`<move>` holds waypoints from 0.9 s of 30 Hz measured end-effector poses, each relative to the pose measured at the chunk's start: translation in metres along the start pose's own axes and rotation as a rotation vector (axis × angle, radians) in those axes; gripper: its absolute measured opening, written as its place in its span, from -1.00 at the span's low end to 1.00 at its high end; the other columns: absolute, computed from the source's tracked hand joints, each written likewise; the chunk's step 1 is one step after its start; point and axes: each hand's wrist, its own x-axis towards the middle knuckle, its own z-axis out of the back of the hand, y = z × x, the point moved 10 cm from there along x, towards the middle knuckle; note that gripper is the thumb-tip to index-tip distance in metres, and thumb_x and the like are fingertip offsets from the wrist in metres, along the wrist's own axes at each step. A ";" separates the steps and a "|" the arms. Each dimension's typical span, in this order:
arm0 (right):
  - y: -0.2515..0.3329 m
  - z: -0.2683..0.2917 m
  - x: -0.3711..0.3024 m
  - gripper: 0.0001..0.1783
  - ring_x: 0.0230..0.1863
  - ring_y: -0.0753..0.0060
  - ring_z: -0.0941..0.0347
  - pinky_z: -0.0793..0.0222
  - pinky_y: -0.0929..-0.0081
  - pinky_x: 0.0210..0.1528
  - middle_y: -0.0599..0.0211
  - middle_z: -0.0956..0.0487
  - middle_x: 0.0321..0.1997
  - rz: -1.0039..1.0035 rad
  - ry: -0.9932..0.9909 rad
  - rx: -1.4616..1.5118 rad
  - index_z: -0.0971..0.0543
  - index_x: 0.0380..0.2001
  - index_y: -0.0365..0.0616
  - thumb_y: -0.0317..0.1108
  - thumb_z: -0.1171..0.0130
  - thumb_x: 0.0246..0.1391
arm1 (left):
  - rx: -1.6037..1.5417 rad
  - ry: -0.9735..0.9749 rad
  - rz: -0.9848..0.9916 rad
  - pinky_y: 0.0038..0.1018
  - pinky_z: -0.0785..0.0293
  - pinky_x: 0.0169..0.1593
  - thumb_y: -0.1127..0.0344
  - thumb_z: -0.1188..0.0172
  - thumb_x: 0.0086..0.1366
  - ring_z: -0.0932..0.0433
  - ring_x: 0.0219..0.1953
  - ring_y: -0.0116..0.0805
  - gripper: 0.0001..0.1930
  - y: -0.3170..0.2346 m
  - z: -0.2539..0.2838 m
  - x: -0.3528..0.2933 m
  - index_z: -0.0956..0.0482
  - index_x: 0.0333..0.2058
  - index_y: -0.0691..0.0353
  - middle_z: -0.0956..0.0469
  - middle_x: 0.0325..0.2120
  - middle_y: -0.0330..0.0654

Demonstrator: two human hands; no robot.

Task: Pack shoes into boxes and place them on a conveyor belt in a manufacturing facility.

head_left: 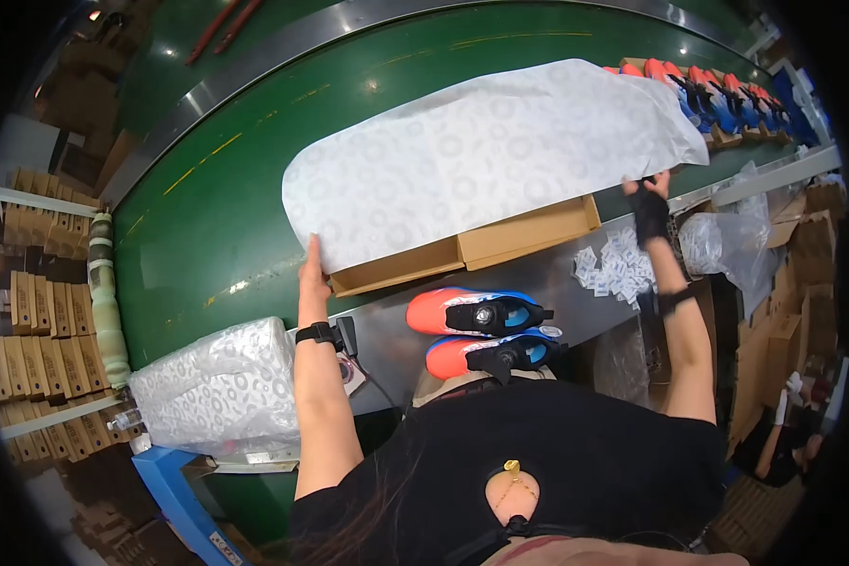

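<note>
A large sheet of white patterned wrapping tissue (481, 151) spreads over an open brown cardboard shoebox (528, 234) and the green belt. At the sheet's near left corner, beside the box end, my left hand (313, 274) holds the paper's edge, one finger stretched upward. My right hand (649, 196), in a black fingerless glove, grips the near edge towards the right end. The sheet hides much of the box's inside. Close to my body lie two orange and blue shoes (481, 316) with black uppers, side by side on the metal ledge (377, 330).
Small white sachets (618, 264) are heaped below my right hand. A plastic-covered stack of patterned tissue (222, 387) lies at left. More shoes (717, 94) stand in boxes at far right. Brown boxes (47, 302) fill the left rack. Another person (788, 439) is at lower right.
</note>
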 end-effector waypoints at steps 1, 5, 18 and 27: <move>0.034 -0.011 -0.036 -0.41 -0.17 0.16 -0.33 -0.26 0.38 -0.12 0.11 -0.39 -0.22 0.113 0.059 -0.340 -0.28 -0.18 -0.24 -0.42 -0.26 -0.39 | 0.002 0.006 0.006 -0.11 -0.32 -0.13 -0.17 -0.15 -0.04 -0.35 -0.08 -0.17 -0.21 0.004 -0.002 0.003 -0.22 -0.03 0.39 -0.37 -0.14 -0.04; 0.052 -0.114 -0.256 -0.65 -0.21 0.15 -0.32 -0.27 0.39 -0.18 0.22 -0.44 -0.37 0.441 1.361 -0.660 -0.47 -0.45 -0.11 -0.20 -0.22 -0.40 | 0.006 0.099 -0.071 -0.15 -0.37 -0.18 0.06 -0.16 0.06 -0.42 -0.17 -0.19 -0.45 0.005 -0.057 -0.030 -0.28 -0.12 0.37 -0.41 -0.19 -0.11; 0.110 -0.154 -0.257 -0.69 -0.54 0.28 -0.42 -0.25 0.33 -0.29 0.26 -0.47 -0.68 0.610 1.331 -0.504 -0.52 -0.64 -0.08 -0.04 -0.14 -0.23 | 0.223 -0.125 -0.458 -0.49 -0.36 -0.26 0.22 -0.04 0.16 -0.43 -0.31 -0.40 -0.65 0.010 0.001 -0.078 -0.39 -0.23 0.45 -0.47 -0.37 -0.11; 0.043 -0.319 -0.128 -0.54 -0.52 0.30 -0.41 -0.27 0.40 -0.45 0.10 -0.48 -0.57 0.277 0.631 -0.378 -0.48 -0.59 -0.24 0.01 -0.21 -0.32 | 0.210 0.069 -0.799 -0.57 -0.32 -0.23 0.30 0.02 0.21 -0.39 -0.30 -0.52 -0.73 -0.090 -0.089 -0.170 -0.40 -0.20 0.39 -0.48 -0.34 -0.19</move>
